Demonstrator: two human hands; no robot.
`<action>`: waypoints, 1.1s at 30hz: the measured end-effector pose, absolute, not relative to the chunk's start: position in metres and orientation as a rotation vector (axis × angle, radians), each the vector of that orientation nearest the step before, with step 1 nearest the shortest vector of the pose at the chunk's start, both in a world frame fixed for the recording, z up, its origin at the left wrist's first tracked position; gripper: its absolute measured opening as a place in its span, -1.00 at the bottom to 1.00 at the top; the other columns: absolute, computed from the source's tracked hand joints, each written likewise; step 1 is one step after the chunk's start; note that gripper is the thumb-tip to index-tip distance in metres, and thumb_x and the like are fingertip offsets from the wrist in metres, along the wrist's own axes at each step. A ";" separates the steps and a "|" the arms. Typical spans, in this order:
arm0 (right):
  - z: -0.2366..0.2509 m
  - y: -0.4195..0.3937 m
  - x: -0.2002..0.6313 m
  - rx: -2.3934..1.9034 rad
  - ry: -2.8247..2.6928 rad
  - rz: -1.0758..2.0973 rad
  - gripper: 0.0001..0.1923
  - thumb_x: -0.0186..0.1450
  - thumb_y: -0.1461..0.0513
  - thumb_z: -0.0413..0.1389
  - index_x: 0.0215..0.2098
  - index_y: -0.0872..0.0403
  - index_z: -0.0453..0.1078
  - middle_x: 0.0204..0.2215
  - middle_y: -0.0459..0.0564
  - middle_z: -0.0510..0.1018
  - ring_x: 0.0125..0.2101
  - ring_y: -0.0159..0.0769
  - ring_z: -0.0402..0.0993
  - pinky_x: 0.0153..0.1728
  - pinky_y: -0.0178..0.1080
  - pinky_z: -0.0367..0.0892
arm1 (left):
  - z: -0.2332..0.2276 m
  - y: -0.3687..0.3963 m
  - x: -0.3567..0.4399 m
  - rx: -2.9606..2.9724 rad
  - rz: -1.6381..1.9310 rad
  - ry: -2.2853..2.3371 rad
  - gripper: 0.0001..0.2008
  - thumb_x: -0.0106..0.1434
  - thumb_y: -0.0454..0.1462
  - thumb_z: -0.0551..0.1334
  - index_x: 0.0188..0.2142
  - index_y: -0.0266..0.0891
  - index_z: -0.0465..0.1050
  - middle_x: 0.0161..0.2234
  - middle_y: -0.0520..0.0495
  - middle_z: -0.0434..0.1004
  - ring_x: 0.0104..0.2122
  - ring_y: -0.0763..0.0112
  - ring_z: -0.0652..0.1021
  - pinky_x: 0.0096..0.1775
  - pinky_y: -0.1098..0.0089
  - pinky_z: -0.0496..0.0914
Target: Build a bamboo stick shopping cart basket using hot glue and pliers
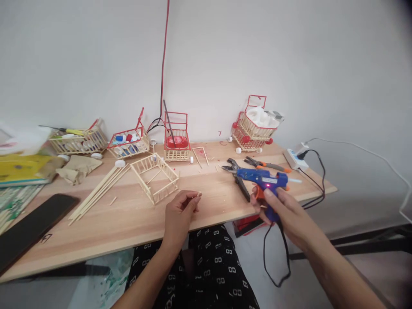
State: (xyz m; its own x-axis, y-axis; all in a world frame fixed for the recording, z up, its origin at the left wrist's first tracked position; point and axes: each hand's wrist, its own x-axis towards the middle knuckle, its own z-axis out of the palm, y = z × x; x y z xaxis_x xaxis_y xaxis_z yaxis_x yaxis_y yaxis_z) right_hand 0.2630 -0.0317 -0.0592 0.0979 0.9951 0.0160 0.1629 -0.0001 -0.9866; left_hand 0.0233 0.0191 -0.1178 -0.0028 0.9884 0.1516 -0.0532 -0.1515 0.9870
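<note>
My right hand (279,205) is wrapped round the handle of a blue hot glue gun (254,174), over the table's front right edge. The gun has an orange trigger, a lit red light and a pale glue stick out of its back. Near the front edge, my left hand (180,211) pinches a short piece of wooden stick (199,194), most of it hidden by the fingers. Just beyond that hand lies an open frame of glued wooden sticks (156,177), apart from both hands.
Long sticks (96,193) and a black phone (38,225) lie left. Small stick carts, one with a red dish (176,142) and another with white stuff (257,116), line the wall. Pliers (268,165) and cutters (240,184) lie near the gun. A power strip (296,159) sits at right.
</note>
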 end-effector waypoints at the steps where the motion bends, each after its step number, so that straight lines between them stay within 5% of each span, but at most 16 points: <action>1: -0.061 -0.036 0.254 -1.347 -1.264 1.129 -0.61 0.31 -0.09 0.04 -0.22 0.06 0.32 -0.40 0.00 0.49 -0.58 -0.39 0.32 -0.66 -0.34 0.17 | -0.118 0.019 0.023 1.291 1.354 1.088 -0.84 0.17 -0.19 0.29 -0.35 -0.23 0.55 -0.51 0.05 0.41 -0.50 0.49 0.42 -0.42 0.48 0.33; 13: -0.063 -0.045 0.231 -1.553 -1.539 1.090 -0.51 0.32 -0.14 -0.04 -0.41 0.10 0.31 -0.65 -0.15 0.28 -0.65 -0.46 0.14 -0.63 -0.35 0.05 | -0.115 0.013 0.023 1.390 1.393 1.097 -0.89 0.22 -0.25 0.24 -0.36 -0.21 0.54 -0.41 0.01 0.49 -0.47 0.48 0.45 -0.40 0.47 0.37; 33: -0.073 -0.042 0.230 -1.554 -1.489 1.111 -0.54 0.31 -0.15 -0.02 -0.43 0.07 0.20 -0.60 -0.15 0.23 -0.63 -0.46 0.14 -0.62 -0.34 0.07 | -0.117 0.014 0.022 1.429 1.412 1.049 -0.92 0.23 -0.32 0.25 -0.36 -0.20 0.54 -0.43 0.05 0.46 -0.47 0.54 0.43 -0.38 0.51 0.35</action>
